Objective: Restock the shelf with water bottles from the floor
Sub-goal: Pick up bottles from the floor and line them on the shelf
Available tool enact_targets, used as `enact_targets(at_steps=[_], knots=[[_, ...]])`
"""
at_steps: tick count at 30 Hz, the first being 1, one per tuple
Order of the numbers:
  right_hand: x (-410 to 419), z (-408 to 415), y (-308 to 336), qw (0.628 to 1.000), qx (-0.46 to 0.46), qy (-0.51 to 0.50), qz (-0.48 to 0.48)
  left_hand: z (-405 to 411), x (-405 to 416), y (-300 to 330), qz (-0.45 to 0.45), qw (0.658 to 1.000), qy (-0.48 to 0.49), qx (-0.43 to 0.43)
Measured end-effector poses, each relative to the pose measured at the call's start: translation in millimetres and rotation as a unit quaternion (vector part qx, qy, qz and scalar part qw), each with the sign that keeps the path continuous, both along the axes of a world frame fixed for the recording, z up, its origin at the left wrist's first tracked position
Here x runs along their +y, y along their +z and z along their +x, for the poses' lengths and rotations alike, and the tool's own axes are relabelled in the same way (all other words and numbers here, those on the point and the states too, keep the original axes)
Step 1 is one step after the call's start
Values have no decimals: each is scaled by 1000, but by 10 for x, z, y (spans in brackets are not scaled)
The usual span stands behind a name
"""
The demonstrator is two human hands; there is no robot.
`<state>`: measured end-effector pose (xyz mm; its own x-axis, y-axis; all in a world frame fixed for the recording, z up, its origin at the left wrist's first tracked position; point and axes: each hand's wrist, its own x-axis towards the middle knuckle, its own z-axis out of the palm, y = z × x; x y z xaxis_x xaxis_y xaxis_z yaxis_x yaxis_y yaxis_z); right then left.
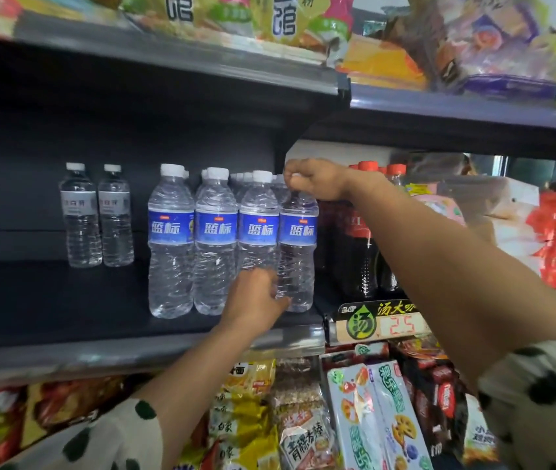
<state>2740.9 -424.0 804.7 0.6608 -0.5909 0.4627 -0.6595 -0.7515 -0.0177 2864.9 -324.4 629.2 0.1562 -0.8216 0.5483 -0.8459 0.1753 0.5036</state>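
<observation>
nearest to me, my left hand [256,296] is low at the front of the shelf [134,347], its fingers curled against the base of the rightmost blue-label bottle [297,252]. whether they wrap fully around it i cannot tell, because the hand hides them. higher and a little further in, my right hand [314,179] pinches the white cap of this same bottle, fingers closed tight on it.

the bottle stands upright on the shelf, at the right end of the front row of blue-label bottles [215,239], touching its neighbour. i judge the step is seating it. to do this well i would keep it vertical, slide the base back with the lower hand, and let go of the cap only when the base sits flat.

about room: the bottle is near the front lip, so it should go deeper. just to its right stand the dark cola bottles [361,245], very near, so there is no side room there. further back are more white caps. to the left, the shelf floor is open up to two small clear bottles [96,218].
</observation>
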Motion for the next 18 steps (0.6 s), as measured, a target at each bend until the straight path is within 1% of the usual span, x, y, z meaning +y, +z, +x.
enact_targets(at_steps=[3, 7, 12, 16, 18], knots=[[4, 9, -7, 1000, 0, -1, 23, 10, 10, 4, 2, 1000, -12, 5], [33, -30, -40, 999, -16, -23, 20, 9, 50, 21, 9, 1000, -14, 6], [124, -103, -69, 996, -43, -73, 31, 162, 213, 150, 15, 997, -33, 71], [213, -162, -95, 986, -87, -108, 90, 520, 438, 315, -22, 997, 19, 72], [264, -164, -109, 974, -108, -118, 160, 736, 538, 366, -46, 995, 52, 74]])
